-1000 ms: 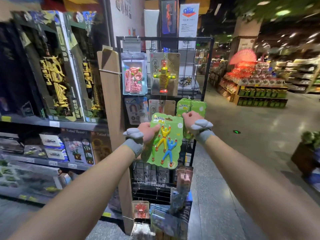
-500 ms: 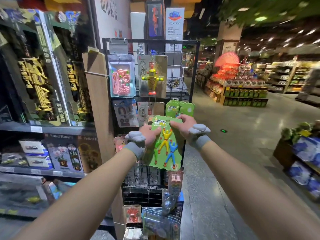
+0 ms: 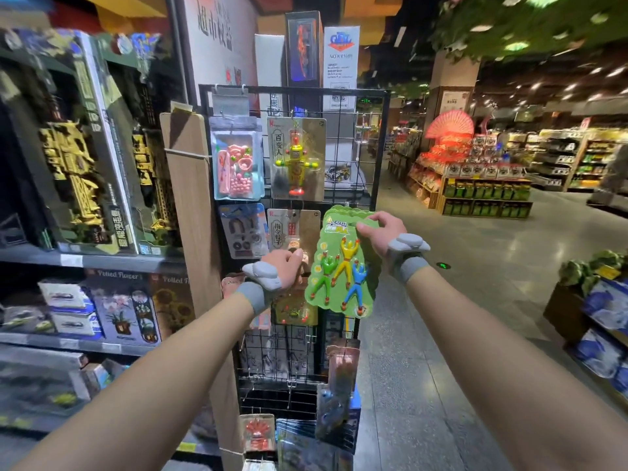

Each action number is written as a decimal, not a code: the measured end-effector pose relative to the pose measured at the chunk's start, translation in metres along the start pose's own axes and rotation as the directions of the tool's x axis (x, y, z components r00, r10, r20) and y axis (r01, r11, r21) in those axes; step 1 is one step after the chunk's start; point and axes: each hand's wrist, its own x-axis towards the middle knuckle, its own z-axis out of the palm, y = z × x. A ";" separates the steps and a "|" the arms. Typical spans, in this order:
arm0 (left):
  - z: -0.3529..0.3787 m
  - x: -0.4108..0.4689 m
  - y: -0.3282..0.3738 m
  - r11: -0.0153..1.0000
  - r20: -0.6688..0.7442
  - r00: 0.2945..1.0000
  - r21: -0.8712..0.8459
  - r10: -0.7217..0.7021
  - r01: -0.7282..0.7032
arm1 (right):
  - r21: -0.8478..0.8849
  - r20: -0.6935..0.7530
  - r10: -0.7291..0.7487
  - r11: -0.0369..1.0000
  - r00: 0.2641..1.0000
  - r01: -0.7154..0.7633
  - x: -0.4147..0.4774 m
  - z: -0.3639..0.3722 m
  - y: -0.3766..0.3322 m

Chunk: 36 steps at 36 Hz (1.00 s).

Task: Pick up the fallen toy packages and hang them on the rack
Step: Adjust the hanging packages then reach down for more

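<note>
A green toy package (image 3: 343,266) with green, yellow and blue climber figures hangs tilted in front of the black wire rack (image 3: 380,147). My right hand (image 3: 380,232) pinches its top right corner, next to more green cards (image 3: 339,210) on a hook. My left hand (image 3: 283,268) is curled just left of the package, in front of a tan card (image 3: 292,229); its fingers are hidden. Several toy packages (image 3: 257,433) lie piled at the rack's foot.
On the rack hang a pink bead pack (image 3: 236,164), a yellow robot card (image 3: 296,161) and a magnet pack (image 3: 242,231). A wooden board (image 3: 190,198) and shelves of boxed sets (image 3: 85,147) stand at the left. A shop aisle (image 3: 458,300) and a planter (image 3: 591,273) lie right.
The green package has moved right and up toward the hook with the other green cards. My left hand has come off its left edge; my right hand still pinches the top.
</note>
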 end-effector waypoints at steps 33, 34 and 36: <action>0.003 -0.019 -0.069 0.972 0.056 0.986 0.184 -0.156 0.144 | -0.357 -0.057 0.078 0.930 0.995 -0.094 0.057 0.017 -0.001; 0.004 -0.020 -0.072 0.973 0.052 0.985 0.170 -0.167 0.156 | -0.383 -0.053 0.080 0.919 0.995 -0.094 0.060 0.018 -0.001; 0.004 -0.024 -0.072 0.975 0.049 0.985 0.162 -0.164 0.154 | -0.430 -0.054 0.066 0.899 0.996 -0.083 0.064 0.018 -0.002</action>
